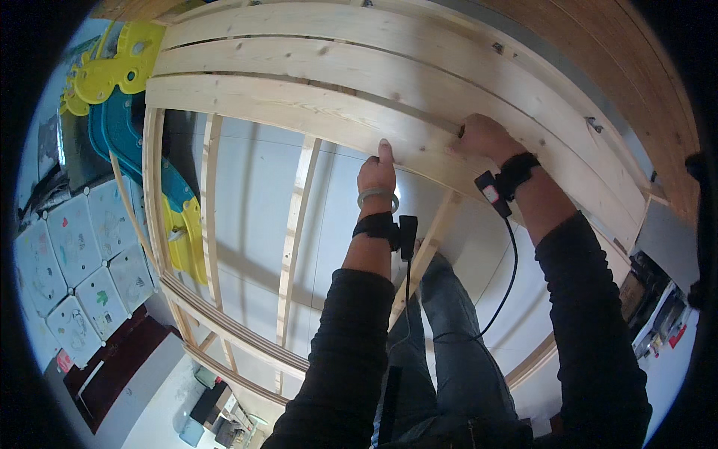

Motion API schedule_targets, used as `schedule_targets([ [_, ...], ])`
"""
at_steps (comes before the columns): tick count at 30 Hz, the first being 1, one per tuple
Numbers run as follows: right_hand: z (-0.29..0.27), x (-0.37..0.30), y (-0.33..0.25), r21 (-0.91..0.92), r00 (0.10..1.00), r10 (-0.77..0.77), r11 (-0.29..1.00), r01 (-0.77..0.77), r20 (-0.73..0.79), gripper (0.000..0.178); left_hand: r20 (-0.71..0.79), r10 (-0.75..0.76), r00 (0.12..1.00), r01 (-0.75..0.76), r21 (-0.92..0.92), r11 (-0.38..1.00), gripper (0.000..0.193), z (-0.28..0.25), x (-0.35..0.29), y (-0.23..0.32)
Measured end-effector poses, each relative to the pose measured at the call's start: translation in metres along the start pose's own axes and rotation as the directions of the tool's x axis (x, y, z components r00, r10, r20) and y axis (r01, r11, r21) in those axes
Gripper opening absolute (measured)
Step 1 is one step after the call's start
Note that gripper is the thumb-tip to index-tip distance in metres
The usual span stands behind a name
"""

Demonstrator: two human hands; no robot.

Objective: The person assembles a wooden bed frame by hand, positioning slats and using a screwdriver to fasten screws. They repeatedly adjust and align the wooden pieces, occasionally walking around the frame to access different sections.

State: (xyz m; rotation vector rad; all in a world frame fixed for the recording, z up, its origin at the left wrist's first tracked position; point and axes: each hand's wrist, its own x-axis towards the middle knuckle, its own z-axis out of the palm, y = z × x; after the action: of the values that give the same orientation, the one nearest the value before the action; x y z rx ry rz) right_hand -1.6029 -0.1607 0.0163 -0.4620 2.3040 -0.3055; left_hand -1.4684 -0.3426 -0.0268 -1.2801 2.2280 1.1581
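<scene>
A pale wooden plank (292,108) lies across a slatted wooden frame (299,202), nearest to me of several parallel planks. My left hand (378,176) is closed on the plank's near edge, thumb on top and fingers mostly hidden below. Farther right, my right hand (486,138) is curled at the plank's far edge, with its fingertips hidden in the narrow gap before the second plank (329,58). Both wrists wear black straps with small dark devices, and a bangle circles my left wrist. My legs stand between the frame's crosspieces.
Yellow and teal plastic parts (116,123) stand beyond the frame's left end. Below them is a cabinet of white panels (78,239) with small drawings. A brown wooden surface (636,75) borders the right. A black cable (514,277) loops down from my right wrist.
</scene>
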Motion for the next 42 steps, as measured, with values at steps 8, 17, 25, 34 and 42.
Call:
schedule_targets([
  [8, 0.004, -0.038, 0.001, 0.048, 0.808, -0.029, 0.996, 0.070, -0.589, 0.026, 0.013, 0.106, 0.994, -0.106, 0.002, 0.994, 0.070, 0.021, -0.005, -0.018],
  [17, 0.140, -0.270, 0.092, 0.347, 0.877, 0.322, 0.917, -0.195, -0.356, 0.017, 0.127, 0.193, 0.973, -0.121, -0.434, 0.893, 0.029, -0.023, -0.179, -0.251],
  [25, 0.251, -0.554, 0.179, -0.025, 0.756, 0.308, 0.932, -0.361, 0.577, 0.036, 0.119, -0.189, 0.975, 0.199, -0.074, 0.977, 0.020, -0.142, -0.441, -0.476],
  [34, 0.249, -0.732, 0.217, 0.620, 0.819, 0.497, 0.556, -0.554, 0.286, 0.033, 0.297, -0.402, 0.866, 0.368, 0.164, 0.915, 0.034, -0.208, -0.557, -0.633],
  [42, 0.303, -0.798, 0.281, 0.737, 0.739, 0.620, 0.365, -0.569, 0.263, 0.035, 0.414, -0.130, 0.901, -0.061, 0.417, 0.907, 0.032, -0.171, -0.540, -0.501],
])
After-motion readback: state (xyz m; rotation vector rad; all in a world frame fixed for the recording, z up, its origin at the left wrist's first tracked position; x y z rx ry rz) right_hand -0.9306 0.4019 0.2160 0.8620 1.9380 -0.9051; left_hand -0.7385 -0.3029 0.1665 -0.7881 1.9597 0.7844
